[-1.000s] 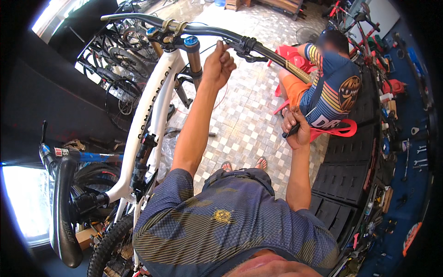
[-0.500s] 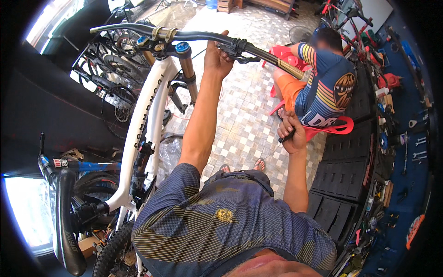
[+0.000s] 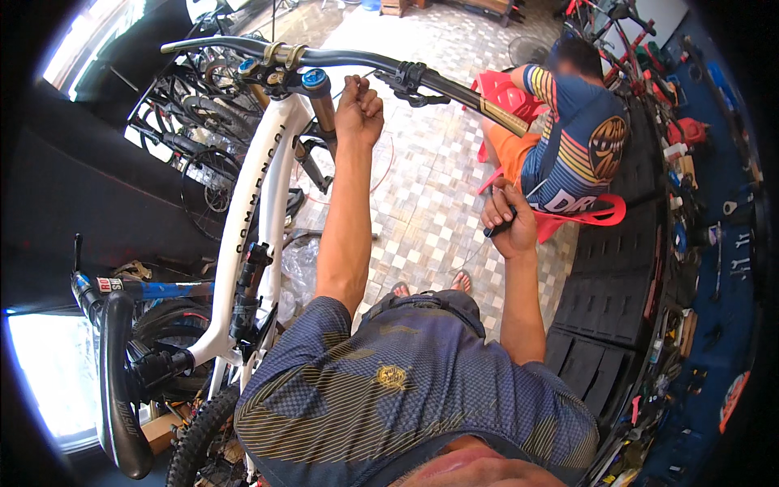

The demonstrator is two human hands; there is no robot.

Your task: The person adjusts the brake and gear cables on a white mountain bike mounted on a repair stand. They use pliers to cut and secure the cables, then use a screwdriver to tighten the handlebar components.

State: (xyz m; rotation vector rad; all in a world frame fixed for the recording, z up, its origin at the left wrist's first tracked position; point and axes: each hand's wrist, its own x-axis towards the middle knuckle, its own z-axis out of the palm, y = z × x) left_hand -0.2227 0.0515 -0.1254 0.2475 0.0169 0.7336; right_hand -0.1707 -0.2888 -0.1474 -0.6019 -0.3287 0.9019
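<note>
tiled floor (image 3: pixel 430 211), crumpled clear plastic (image 3: pixel 300 264), sandalled feet (image 3: pixel 461 281), red chair (image 3: pixel 599 213) on it

Red chair (image 3: pixel 505 92), black cabinets (image 3: pixel 607 300)

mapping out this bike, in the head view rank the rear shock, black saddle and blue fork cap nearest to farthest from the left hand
1. Blue fork cap: just up-left of the left hand
2. Rear shock: lower left, mid-frame
3. Black saddle: far lower left

Black letters (image 3: pixel 254 191) are running along the white frame (image 3: pixel 225 284); right of it, white letters (image 3: pixel 572 200) are crossing a striped shirt (image 3: pixel 583 114).
</note>
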